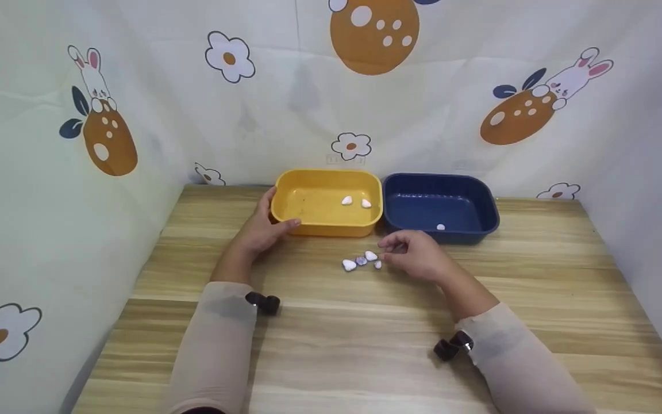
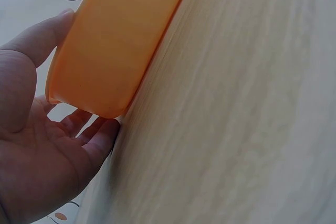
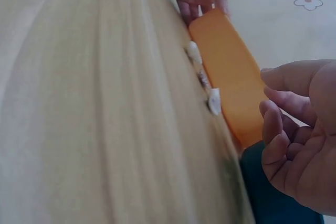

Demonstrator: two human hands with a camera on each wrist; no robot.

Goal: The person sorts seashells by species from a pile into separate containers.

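Observation:
My left hand [image 1: 257, 229] grips the left end of the yellow plastic basin [image 1: 326, 230], thumb over its front rim. In the left wrist view, the fingers [image 2: 97, 139] curl around the basin's corner near the tabletop. My right hand [image 1: 417, 256] hovers beside a small cluster of pebble-like pieces, its fingers bent and nothing visible between them. In the cluster are a white piece [image 1: 349, 265], a purplish patterned piece [image 1: 361, 261], another white piece [image 1: 370, 256] and a smaller one [image 1: 378, 264]. Two white pieces [image 1: 347, 200] lie inside the yellow basin.
A dark blue basin [image 1: 483, 230] stands against the yellow one's right side, with one small white piece [image 1: 441, 227] visible in it. Both stand near the back of the wood-grain table [image 1: 331, 356]. Printed curtains [image 1: 285, 103] hang behind and at both sides.

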